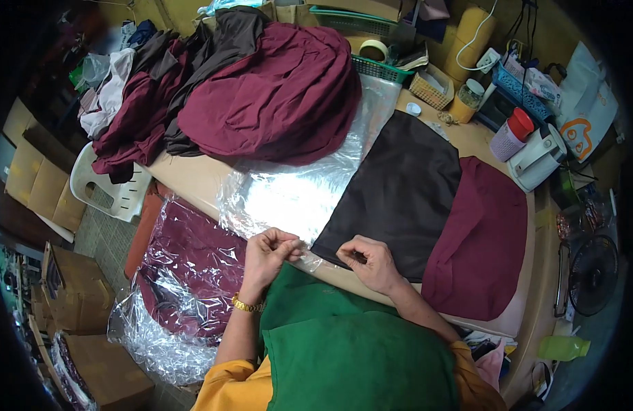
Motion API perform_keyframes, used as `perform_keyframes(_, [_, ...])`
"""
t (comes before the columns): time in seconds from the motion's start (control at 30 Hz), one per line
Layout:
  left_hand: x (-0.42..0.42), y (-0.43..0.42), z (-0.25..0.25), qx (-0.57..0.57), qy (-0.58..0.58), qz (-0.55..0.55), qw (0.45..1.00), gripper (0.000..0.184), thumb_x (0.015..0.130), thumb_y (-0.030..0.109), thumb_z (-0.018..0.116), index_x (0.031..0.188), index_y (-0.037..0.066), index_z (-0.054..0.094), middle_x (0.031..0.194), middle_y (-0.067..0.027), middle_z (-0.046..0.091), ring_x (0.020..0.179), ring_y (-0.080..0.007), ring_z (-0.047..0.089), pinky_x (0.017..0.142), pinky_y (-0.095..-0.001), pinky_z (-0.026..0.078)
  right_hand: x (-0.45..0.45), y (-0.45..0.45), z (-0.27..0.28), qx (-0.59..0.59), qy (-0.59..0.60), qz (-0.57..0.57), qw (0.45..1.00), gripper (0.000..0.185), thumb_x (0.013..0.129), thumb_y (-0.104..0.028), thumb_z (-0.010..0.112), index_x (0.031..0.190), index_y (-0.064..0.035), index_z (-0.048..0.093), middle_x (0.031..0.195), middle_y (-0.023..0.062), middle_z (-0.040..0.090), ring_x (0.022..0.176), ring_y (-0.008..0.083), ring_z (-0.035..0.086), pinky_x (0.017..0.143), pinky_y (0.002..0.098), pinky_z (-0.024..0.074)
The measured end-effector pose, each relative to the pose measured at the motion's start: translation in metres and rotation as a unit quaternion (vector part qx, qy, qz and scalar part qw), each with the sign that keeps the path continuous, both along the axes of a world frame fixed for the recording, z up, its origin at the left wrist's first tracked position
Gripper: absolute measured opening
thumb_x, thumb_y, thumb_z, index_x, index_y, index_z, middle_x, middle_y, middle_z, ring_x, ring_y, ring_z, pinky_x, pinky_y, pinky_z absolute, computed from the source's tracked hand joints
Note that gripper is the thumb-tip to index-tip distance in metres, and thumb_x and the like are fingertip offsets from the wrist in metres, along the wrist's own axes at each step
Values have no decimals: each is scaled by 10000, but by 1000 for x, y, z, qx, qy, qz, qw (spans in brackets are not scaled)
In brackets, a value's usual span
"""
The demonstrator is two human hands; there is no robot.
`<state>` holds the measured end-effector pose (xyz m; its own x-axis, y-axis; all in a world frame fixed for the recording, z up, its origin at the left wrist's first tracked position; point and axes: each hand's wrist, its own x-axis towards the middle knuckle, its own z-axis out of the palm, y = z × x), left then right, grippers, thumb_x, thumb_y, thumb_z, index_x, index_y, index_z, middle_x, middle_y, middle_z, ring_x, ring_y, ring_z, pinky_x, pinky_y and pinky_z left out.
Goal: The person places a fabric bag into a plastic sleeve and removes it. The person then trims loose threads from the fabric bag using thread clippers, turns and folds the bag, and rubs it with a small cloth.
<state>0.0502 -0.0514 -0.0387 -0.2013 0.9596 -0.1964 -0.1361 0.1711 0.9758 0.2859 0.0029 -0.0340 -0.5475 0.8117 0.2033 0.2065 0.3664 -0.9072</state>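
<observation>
My left hand (pixel 270 255), with a gold-coloured band at its wrist, has thumb and fingertips pinched together at the front edge of the clear plastic sheeting (pixel 278 195). Whether the sheeting is caught in that pinch is too fine to make out. My right hand (pixel 368 261) is closed, its fingers curled to the thumb over the lower left corner of the black cloth (pixel 398 192). Anything thin between those fingers does not show. The black cloth lies flat, beside a folded maroon cloth (pixel 484 240) on the right.
A big maroon fabric heap (pixel 282 96) covers the table's far left. Plastic-wrapped maroon fabric (pixel 193 267) sits at my left, near a white chair (pixel 111 192) and cardboard boxes (pixel 76 288). Green baskets (pixel 378 68), a wicker basket (pixel 431 89) and a red cup (pixel 520 123) line the back.
</observation>
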Motion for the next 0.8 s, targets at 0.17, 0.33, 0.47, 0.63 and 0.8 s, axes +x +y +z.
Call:
perform_keyframes(0.17, [14, 8, 30, -20, 196, -61, 979, 263, 929, 162, 675, 1073, -57, 655, 808, -89, 704, 653, -113, 648, 597, -258, 531, -2, -6, 7, 104, -87, 48, 990, 69, 868, -11, 684, 936, -5, 682, 814, 88, 657, 696, 134, 636, 616, 296, 484])
perform_keyframes(0.33, [23, 16, 25, -15, 324, -148, 934, 210, 896, 180, 711, 989, -8, 720, 696, -38, 662, 621, -83, 579, 582, -264, 478, -9, -4, 13, 30, -9, 7, 999, 105, 878, -24, 683, 981, -7, 675, 864, 105, 688, 745, 142, 662, 658, 299, 505])
perform_keyframes(0.47, [14, 13, 7, -6, 195, -82, 977, 192, 914, 151, 696, 852, -30, 710, 628, -11, 630, 539, -56, 526, 503, -256, 415, -4, 4, 11, -10, -46, -24, 999, 127, 880, -42, 692, 997, -2, 662, 882, 105, 703, 780, 147, 675, 692, 284, 511])
perform_keyframes(0.63, [11, 9, 4, -23, 158, -65, 985, 182, 937, 151, 668, 905, -18, 727, 723, -9, 674, 594, -60, 587, 540, -215, 462, -2, 3, 5, 7, -91, -6, 996, 227, 870, -147, 717, 1033, -3, 653, 916, 151, 698, 829, 255, 701, 711, 335, 542])
perform_keyframes(0.8, [6, 9, 6, 24, 153, 0, 988, 197, 934, 137, 668, 848, -37, 701, 653, 6, 636, 572, -44, 534, 518, -222, 416, -1, 0, 29, -44, -115, -13, 992, 262, 836, -165, 757, 1022, -23, 637, 930, 115, 659, 830, 223, 671, 721, 340, 510])
